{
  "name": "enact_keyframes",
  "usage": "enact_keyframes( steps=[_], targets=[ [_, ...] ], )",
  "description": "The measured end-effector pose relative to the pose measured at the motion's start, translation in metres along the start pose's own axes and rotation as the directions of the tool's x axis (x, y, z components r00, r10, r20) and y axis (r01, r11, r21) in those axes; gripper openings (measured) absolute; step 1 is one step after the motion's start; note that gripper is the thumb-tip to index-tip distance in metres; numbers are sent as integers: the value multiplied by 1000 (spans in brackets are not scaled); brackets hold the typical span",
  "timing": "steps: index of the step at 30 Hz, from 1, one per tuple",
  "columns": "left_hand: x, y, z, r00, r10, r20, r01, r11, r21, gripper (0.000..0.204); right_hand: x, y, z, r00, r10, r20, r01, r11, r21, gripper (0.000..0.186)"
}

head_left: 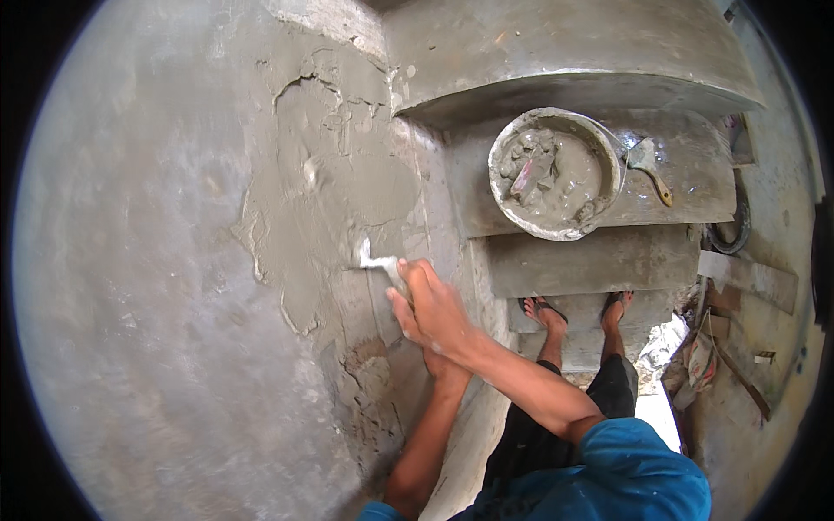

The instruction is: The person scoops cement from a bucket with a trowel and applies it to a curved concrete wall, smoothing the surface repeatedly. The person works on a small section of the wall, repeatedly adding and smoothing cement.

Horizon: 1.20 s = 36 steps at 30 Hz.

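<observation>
My right hand (432, 308) is closed around the handle of a trowel (375, 259). The trowel's pale shank reaches left to the wall, where its blade shows almost edge-on against the surface. Wet grey mortar (334, 195) covers a rough patch of the wall (156, 260), with ragged raised edges and a small lump. Below it, a strip of bare, broken surface shows. Crossing beneath my right wrist, my left hand (446, 366) is near the wall; its fingers are hidden behind the right hand.
A bucket (498, 187) of wet mortar, with a mortar-smeared tool in it, stands on a concrete step (695, 195). Beside it lies a wooden-handled paintbrush (645, 161). My sandalled feet (549, 319) are on a lower step. Boards (747, 280) and scraps lie at the right.
</observation>
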<state>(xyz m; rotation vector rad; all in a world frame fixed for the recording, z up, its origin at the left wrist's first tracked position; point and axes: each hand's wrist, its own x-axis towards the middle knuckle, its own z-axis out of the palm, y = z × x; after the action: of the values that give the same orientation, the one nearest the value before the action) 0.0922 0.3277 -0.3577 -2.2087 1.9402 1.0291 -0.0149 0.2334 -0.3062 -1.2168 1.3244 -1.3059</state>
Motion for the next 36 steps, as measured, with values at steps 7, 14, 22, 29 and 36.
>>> enact_keyframes(
  steps=[7, 14, 22, 29, 36],
  targets=[
    [8, 15, -5, 993, -8, 114, -81, 646, 759, 99, 12, 90, 1, 937, 255, -239, -238, 966, 97, 44],
    [6, 11, 0, 997, 41, 58, -70, 705, 705, 100, 35, 131, 1, 944, 268, -191, -264, 963, 47, 38],
    [10, -24, 23, 997, 70, 28, -75, 898, 434, 86, 33, 24, 16, 982, 165, -92, -168, 985, -31, 42],
    [5, -50, 41, 886, 415, -204, -264, 817, 513, 81, -59, 14, 20, 973, -200, -116, 175, 965, -195, 47],
    [9, -13, 18, 982, 188, 6, -152, 773, 616, 90, -64, 84, -1, 920, 368, -135, -367, 930, 32, 49]
  ],
)
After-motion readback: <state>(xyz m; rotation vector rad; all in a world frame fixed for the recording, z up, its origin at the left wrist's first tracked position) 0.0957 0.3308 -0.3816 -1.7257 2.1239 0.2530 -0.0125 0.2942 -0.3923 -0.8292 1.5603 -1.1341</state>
